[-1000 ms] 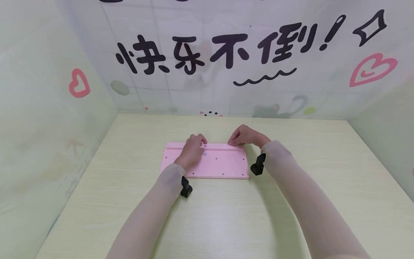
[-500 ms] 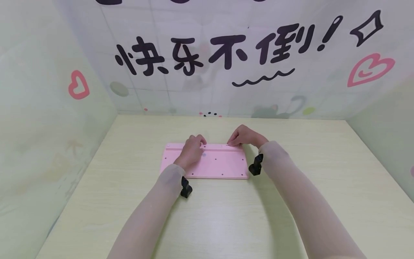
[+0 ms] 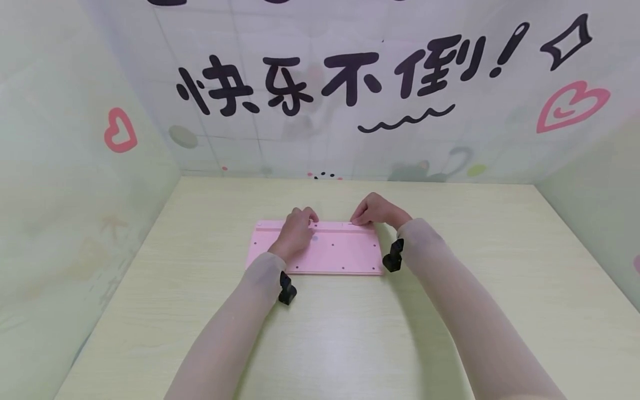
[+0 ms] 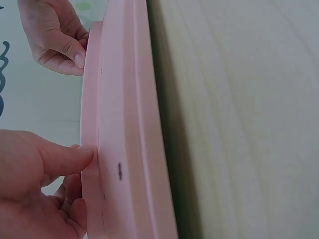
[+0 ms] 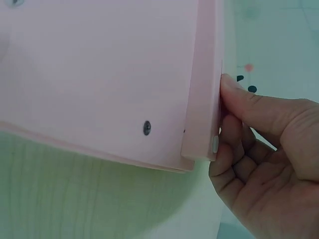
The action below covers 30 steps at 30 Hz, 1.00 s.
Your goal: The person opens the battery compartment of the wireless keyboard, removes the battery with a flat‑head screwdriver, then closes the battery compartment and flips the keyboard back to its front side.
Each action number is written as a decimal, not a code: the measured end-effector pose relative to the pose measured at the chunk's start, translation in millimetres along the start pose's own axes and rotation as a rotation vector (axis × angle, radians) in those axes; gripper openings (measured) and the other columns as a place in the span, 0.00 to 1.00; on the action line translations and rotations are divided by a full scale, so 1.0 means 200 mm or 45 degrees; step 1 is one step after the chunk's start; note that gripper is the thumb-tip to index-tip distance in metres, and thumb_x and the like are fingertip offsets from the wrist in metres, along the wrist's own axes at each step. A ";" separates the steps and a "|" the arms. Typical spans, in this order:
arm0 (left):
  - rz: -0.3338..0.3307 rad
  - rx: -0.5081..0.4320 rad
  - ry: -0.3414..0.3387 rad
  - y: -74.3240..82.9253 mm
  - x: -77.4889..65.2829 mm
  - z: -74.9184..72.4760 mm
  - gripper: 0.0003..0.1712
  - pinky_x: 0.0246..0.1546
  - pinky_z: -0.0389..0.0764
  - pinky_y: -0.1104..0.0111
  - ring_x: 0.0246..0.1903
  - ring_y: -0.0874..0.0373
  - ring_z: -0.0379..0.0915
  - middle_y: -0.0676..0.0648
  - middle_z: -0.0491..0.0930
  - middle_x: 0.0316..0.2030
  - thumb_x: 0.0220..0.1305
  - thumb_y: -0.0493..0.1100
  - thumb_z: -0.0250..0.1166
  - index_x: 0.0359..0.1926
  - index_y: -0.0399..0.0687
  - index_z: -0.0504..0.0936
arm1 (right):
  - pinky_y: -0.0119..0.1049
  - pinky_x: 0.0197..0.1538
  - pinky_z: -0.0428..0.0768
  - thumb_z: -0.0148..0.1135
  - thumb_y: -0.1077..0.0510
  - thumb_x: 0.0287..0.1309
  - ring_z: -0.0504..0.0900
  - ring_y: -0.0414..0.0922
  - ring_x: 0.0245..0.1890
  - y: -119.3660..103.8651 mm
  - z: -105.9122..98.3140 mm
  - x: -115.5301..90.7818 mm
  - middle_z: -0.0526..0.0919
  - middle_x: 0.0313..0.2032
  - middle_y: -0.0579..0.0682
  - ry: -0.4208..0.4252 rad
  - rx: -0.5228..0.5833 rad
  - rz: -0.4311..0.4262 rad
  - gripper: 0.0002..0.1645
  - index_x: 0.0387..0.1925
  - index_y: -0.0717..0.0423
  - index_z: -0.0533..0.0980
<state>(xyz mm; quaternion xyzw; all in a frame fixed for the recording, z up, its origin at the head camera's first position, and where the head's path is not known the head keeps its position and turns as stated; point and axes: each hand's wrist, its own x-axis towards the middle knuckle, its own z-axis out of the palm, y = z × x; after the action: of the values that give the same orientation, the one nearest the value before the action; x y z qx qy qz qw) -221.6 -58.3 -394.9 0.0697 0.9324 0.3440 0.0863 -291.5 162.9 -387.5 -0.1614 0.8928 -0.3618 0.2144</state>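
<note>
A pink keyboard (image 3: 345,253) lies underside up on the table, with small dark screws (image 5: 147,128) and a raised ridge (image 5: 202,99) along its far side. My left hand (image 3: 295,233) grips the ridge left of its middle; in the left wrist view, the left thumb (image 4: 75,158) rests on top and the other fingers curl behind the edge. Near the far right corner, my right hand (image 3: 377,211) pinches the same ridge. Its thumb (image 5: 244,99) sits at a thin seam in the right wrist view, with fingers bent beneath. The keyboard's left part is partly hidden by the left hand and wrist.
The pale wooden table (image 3: 330,339) extends around the keyboard. A printed cloth wall (image 3: 310,144) with black characters stands behind it, and more cloth encloses both sides. Each sleeved wrist carries a small black camera (image 3: 393,256).
Both hands keep their places on the keyboard's ridge. The head view has shifted slightly; the right wrist appears a little further left.
</note>
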 end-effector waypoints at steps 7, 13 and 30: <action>-0.005 0.021 -0.020 0.00 -0.01 -0.01 0.12 0.45 0.69 0.64 0.43 0.51 0.64 0.44 0.66 0.43 0.63 0.32 0.55 0.48 0.44 0.71 | 0.29 0.28 0.72 0.67 0.67 0.47 0.74 0.38 0.20 -0.01 0.01 0.00 0.84 0.27 0.54 0.013 -0.028 0.009 0.08 0.32 0.67 0.82; -0.001 0.027 -0.016 0.00 -0.01 -0.01 0.12 0.45 0.70 0.64 0.42 0.52 0.64 0.43 0.66 0.43 0.63 0.33 0.55 0.48 0.44 0.71 | 0.29 0.28 0.73 0.67 0.67 0.48 0.74 0.39 0.20 -0.01 0.01 -0.01 0.84 0.26 0.54 0.023 -0.015 0.003 0.08 0.33 0.67 0.82; 0.003 0.015 -0.068 0.00 0.00 -0.02 0.13 0.44 0.69 0.65 0.43 0.52 0.62 0.44 0.64 0.43 0.64 0.32 0.54 0.49 0.46 0.69 | 0.30 0.33 0.75 0.67 0.66 0.49 0.78 0.39 0.26 -0.03 0.00 -0.04 0.84 0.28 0.53 0.032 0.012 0.006 0.09 0.34 0.66 0.82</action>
<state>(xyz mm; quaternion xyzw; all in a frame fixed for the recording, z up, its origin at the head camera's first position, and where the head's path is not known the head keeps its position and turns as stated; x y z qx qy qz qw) -222.1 -60.9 -392.9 0.0805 0.9317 0.3367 0.1103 -283.3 162.6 -382.2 -0.1536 0.8941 -0.3676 0.2048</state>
